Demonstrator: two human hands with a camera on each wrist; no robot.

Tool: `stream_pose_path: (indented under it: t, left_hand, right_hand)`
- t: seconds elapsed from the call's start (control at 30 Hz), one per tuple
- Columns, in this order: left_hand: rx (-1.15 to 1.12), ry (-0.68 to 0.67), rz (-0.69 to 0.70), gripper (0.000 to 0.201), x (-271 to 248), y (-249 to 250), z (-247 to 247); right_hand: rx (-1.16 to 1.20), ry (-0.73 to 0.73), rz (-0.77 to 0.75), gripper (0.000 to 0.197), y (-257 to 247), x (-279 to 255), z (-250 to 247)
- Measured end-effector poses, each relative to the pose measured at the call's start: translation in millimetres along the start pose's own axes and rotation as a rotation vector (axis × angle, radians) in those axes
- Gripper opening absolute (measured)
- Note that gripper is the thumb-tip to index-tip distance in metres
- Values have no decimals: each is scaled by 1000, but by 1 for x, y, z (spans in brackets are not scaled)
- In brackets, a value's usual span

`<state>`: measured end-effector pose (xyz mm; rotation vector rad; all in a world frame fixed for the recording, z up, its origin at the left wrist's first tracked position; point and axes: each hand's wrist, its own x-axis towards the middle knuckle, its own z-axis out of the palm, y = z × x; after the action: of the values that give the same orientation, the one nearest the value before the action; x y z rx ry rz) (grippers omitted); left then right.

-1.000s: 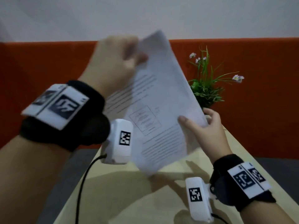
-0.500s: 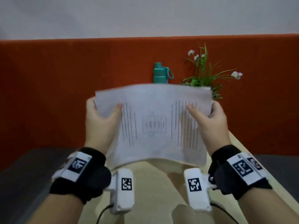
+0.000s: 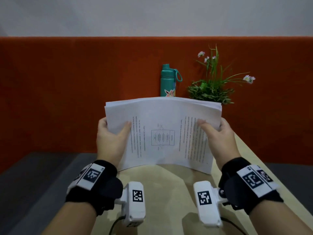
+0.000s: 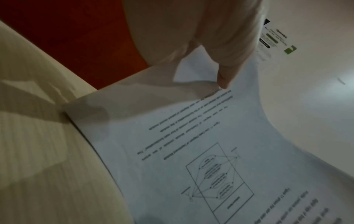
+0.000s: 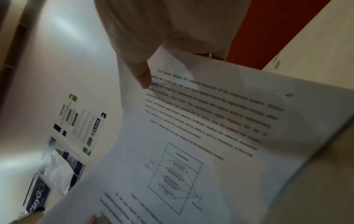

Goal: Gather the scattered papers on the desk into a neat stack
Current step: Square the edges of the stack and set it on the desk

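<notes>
Both hands hold the stack of papers (image 3: 162,133) upright, its bottom edge on the desk (image 3: 169,192) (thumbs in front): left hand (image 3: 110,139) grips one side, right hand (image 3: 218,138) the other.

Both forearms extend forward, roughly parallel, bare below black wrist straps that carry white marker tags and white camera blocks on the inner side. Left hand (image 3: 111,139) raised, palm turned inward, thumb (image 3: 126,128) laid flat on the front face of the white printed paper stack (image 3: 167,133), other fingers hidden behind its left edge. Right hand (image 3: 218,138) mirrors it: thumb (image 3: 202,124) on the front face, fingers wrapped behind the right edge. Each grip is a thumb-over pinch; both hands level.
</notes>
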<state>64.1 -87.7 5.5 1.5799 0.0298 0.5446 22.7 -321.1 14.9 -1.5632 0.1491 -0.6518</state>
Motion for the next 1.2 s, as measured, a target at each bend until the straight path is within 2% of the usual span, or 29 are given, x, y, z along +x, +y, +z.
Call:
stream_pose_path:
  t: [0.07,0.17,0.3,0.4,0.47,0.53,0.6,0.67,0.73,0.77,0.83,0.87,0.9,0.93,0.97,1.0,1.03,1.07,1.1,1.13,1.17,1.2]
  left_hand:
    - [-11,24,34,27,1,0,-1]
    - [-29,40,60,11,-3,-1,-1]
    - [-34,22,106,16,-2,8,1]
    - [-68,9,134,17,3,13,-4]
    - [-55,-76,69,24,1,8,-10]
    - [-13,-159,-15,23,-4,3,-16]
    - [36,-199,-12,15,-2,8,-21]
    - [112,-209,135,21,3,31,-23]
    - [250,-251,383,14,9,64,-18]
    - [327,-270,503,9,12,80,-14]
    - [420,-290,701,13,16,112,-5]
    - [431,-271,794,13,15,124,-3]
    - [442,-200,889,15,15,130,-2]
    - [472,-62,938,24,17,131,-2]
    - [499,97,912,40,17,125,-4]
    - [490,215,811,60,15,115,-7]
    - [435,235,661,78,13,103,-10]
    - [308,155,482,89,10,92,-12]
    - [129,24,293,91,4,82,-11]
    - [-44,-97,130,85,1,72,-8]
    - [-144,-175,49,71,-1,65,-6]
    - [-152,-190,66,54,-1,61,-3]
  right_hand:
    - [16,6,-23,7,-5,2,-1]
    - [22,-9,-22,10,-6,-1,-1]
    - [8,-38,-19,4,-11,1,-2]
    - [15,-14,-44,26,-16,4,-7]
    - [-41,-38,-9,37,-14,1,-11]
    - [-122,-66,62,46,-11,-2,-14]
    - [-305,13,10,70,-19,-1,-18]
    - [-614,100,-217,90,-40,-1,-18]
    - [-812,16,-435,88,-66,-4,-8]
    - [-812,-80,-466,79,-76,-4,-2]
    - [-611,-243,-410,42,-85,1,7]
    - [-458,-270,-369,27,-86,4,10]
    - [-335,-264,-336,18,-84,5,11]
    - [-243,-247,-307,12,-80,4,11]
    - [-164,-220,-282,7,-75,3,9]
    - [-88,-192,-256,9,-69,0,8]
    - [-10,-169,-227,13,-63,-2,7]
    - [72,-152,-197,14,-57,-4,7]
    - [137,-142,-171,15,-52,-6,7]
    - [183,-143,-150,15,-48,-9,9]
    - [211,-153,-137,15,-45,-12,12]
    - [234,-167,-127,15,-44,-15,15]
